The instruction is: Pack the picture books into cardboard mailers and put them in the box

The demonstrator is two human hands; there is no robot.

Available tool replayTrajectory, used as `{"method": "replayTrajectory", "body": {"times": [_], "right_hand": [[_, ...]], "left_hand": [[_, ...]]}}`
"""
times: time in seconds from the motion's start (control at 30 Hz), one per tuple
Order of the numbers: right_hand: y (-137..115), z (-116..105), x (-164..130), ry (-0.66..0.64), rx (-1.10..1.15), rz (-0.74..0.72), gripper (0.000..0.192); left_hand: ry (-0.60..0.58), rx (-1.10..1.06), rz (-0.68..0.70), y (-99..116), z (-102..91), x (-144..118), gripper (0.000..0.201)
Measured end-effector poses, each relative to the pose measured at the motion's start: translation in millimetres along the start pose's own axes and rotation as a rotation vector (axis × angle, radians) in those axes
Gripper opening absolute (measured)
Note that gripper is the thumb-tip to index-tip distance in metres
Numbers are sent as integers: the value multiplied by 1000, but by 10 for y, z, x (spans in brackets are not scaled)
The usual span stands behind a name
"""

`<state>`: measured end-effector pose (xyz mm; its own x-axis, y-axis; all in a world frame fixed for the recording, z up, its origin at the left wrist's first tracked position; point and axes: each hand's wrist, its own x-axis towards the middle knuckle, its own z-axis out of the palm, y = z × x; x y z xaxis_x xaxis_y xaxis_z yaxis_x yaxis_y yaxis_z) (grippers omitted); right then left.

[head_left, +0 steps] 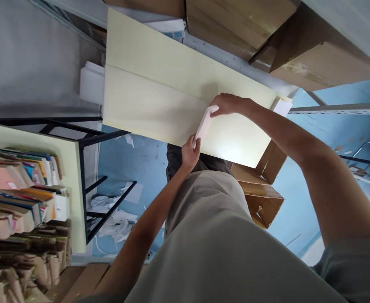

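Long, pale-cream rectangular surface [159, 97] beneath left grip [191, 153] and right grip [227, 104]. Plain brown cardboard boxes [230, 25] beyond both. Slim, white rectangular block, material unclear [204, 125], between grips; each holds one end, probably for steady, square control.

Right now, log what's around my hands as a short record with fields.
left hand: gripping the near end of the white block
right hand: gripping its far end
block position: tilted in view, over the table; contact unclear
left side: books in stacks on a side table
beyond table: cardboard boxes
floor: blue, with white scraps at left
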<state>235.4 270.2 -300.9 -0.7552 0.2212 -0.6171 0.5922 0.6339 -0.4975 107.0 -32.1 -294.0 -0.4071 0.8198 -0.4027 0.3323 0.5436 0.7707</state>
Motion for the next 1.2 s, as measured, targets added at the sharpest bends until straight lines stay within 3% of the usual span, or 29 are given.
{"method": "replayTrajectory", "body": {"times": [0.23,0.3,0.4,0.57,0.7,0.83,0.97,1.1,1.2], "right_hand": [[-12,113,282,74,79,156,49],[-19,215,300,112,88,218,48],[-32,396,315,198,105,303,44],[-123,619,312,330,142,397,37],[-355,692,189,483,168,545,31],[-725,834,-80,663,186,540,43],[-1020,1115,-333,599,205,355,54],[-1085,1366,-443,557,264,283,61],[-1109,1415,-487,588,291,266,62]], "left_hand": [[-89,-250,-237,-135,39,112,47],[-163,-206,-299,-145,8,169,42],[-278,28,-300,-130,-78,272,41],[-403,459,-203,-42,-207,415,53],[-369,702,-165,-2,-330,547,55],[-239,539,115,-64,-406,808,39],[-249,393,405,-146,-352,1039,56],[-305,453,464,-137,-346,1094,62],[-357,541,477,-43,-422,1073,60]]}}
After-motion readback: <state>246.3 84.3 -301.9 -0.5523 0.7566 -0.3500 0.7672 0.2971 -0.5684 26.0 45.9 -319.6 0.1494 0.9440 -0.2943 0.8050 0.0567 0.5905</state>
